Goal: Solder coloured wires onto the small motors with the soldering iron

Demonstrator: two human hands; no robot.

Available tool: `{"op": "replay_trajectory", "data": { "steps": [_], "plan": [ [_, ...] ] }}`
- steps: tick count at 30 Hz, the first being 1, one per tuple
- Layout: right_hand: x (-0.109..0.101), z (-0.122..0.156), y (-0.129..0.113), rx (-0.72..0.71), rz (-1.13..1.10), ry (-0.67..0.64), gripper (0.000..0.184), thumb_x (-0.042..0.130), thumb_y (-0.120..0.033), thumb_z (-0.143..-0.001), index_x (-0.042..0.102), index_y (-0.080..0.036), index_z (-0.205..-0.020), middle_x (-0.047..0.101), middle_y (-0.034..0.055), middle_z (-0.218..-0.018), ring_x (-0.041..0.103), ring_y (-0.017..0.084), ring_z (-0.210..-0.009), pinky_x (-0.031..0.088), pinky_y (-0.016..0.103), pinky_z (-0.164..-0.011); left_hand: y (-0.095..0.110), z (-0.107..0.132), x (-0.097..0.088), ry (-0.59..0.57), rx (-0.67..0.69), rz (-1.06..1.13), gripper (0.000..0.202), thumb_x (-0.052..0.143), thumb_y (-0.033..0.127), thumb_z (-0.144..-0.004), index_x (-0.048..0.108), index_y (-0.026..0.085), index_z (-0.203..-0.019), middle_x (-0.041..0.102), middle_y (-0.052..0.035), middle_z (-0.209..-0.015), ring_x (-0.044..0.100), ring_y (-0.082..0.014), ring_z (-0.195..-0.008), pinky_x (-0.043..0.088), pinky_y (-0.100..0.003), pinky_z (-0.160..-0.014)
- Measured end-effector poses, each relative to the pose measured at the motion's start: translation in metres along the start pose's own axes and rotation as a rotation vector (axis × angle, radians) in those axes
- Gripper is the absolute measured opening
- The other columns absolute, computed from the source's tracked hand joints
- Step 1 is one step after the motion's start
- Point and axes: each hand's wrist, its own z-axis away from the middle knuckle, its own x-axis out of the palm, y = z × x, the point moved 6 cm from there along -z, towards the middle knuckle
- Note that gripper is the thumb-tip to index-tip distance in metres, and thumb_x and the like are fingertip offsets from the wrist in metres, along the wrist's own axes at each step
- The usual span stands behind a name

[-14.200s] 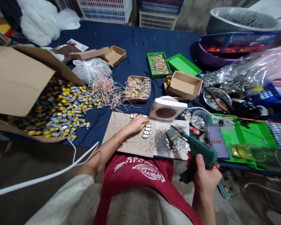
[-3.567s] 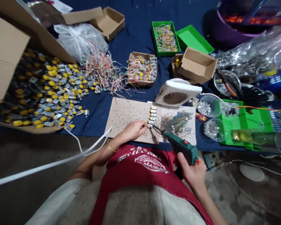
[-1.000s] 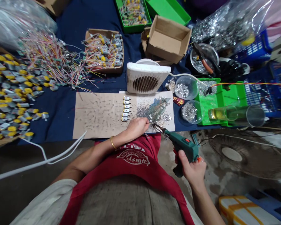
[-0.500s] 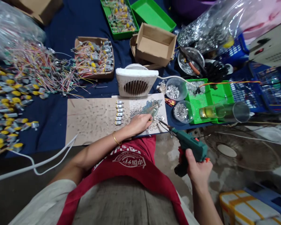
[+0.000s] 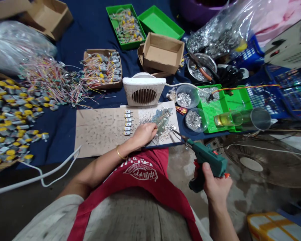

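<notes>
My right hand is wrapped round the grip of a green soldering gun, whose tip points up-left near the front right corner of a cardboard work sheet. My left hand rests on that sheet with fingers curled, pinching something thin that I cannot make out, beside a patch of silvery solder bits. A short column of small motors lies just left of my left hand.
A white fan stands behind the sheet. Loose motors and wires lie at left, boxes and green trays behind. Bowls of metal bits and a green tray sit right. A white cable crosses my lap.
My left hand has slid right from the column of motors onto the solder-strewn patch. The soldering gun has pulled back to the right, off the sheet's edge.
</notes>
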Motion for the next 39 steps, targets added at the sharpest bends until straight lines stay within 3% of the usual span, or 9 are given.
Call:
{"op": "replay_trajectory", "data": {
  "steps": [6, 11, 17, 24, 29, 39],
  "plan": [
    [0.021, 0.000, -0.002, -0.045, 0.003, -0.114, 0.053, 0.080, -0.065, -0.072, 0.069, -0.013, -0.071, 0.066, 0.0092, -0.055, 0.058, 0.019, -0.039, 0.050, 0.030, -0.037, -0.025, 0.025, -0.003, 0.044, -0.135, 0.032, 0.016, 0.054, 0.019, -0.095, 0.069, 0.017, -0.093, 0.075, -0.0082, -0.093, 0.068, -0.0212, -0.086, 0.051, -0.033, -0.080],
    [0.038, 0.000, 0.004, -0.087, 0.113, -0.212, 0.051, 0.077, -0.065, -0.075, 0.070, -0.015, -0.070, 0.067, 0.0079, -0.056, 0.059, 0.018, -0.043, 0.051, 0.029, -0.041, -0.029, 0.033, -0.004, 0.106, -0.141, 0.104, 0.016, 0.058, 0.022, -0.095, 0.067, 0.017, -0.107, 0.074, -0.0073, -0.095, 0.068, -0.0211, -0.088, 0.051, -0.033, -0.082],
    [0.055, 0.006, -0.004, -0.158, 0.181, -0.267, 0.054, 0.074, -0.069, -0.075, 0.068, -0.017, -0.060, 0.064, 0.0076, -0.051, 0.060, 0.019, -0.042, 0.051, 0.029, -0.042, -0.033, 0.043, -0.007, 0.130, -0.080, 0.111, 0.018, 0.051, 0.023, -0.100, 0.067, 0.017, -0.092, 0.072, -0.0070, -0.093, 0.066, -0.0201, -0.088, 0.051, -0.033, -0.085],
    [0.055, 0.010, -0.012, -0.088, 0.118, -0.220, 0.056, 0.076, -0.069, -0.073, 0.070, -0.014, -0.066, 0.064, 0.0077, -0.051, 0.058, 0.018, -0.039, 0.049, 0.029, -0.038, -0.029, 0.034, -0.004, 0.038, -0.005, 0.047, 0.023, 0.050, 0.018, -0.099, 0.065, 0.018, -0.116, 0.073, -0.0104, -0.112, 0.068, -0.0235, -0.102, 0.051, -0.037, -0.092],
    [0.051, 0.009, -0.013, -0.085, 0.105, -0.213, 0.057, 0.076, -0.069, -0.073, 0.070, -0.013, -0.066, 0.063, 0.0076, -0.049, 0.057, 0.018, -0.037, 0.048, 0.027, -0.035, -0.028, 0.033, -0.006, 0.017, -0.011, 0.056, 0.017, 0.050, 0.017, -0.097, 0.067, 0.019, -0.103, 0.073, -0.0084, -0.100, 0.068, -0.0229, -0.094, 0.051, -0.036, -0.087],
    [0.058, 0.011, -0.008, -0.154, 0.193, -0.285, 0.059, 0.071, -0.074, -0.075, 0.066, -0.018, -0.059, 0.064, 0.0079, -0.050, 0.060, 0.019, -0.041, 0.049, 0.028, -0.039, -0.033, 0.049, -0.001, 0.162, -0.120, 0.103, 0.016, 0.051, 0.021, -0.099, 0.064, 0.018, -0.089, 0.070, -0.0070, -0.088, 0.064, -0.0194, -0.082, 0.051, -0.033, -0.081]
  ]
}}
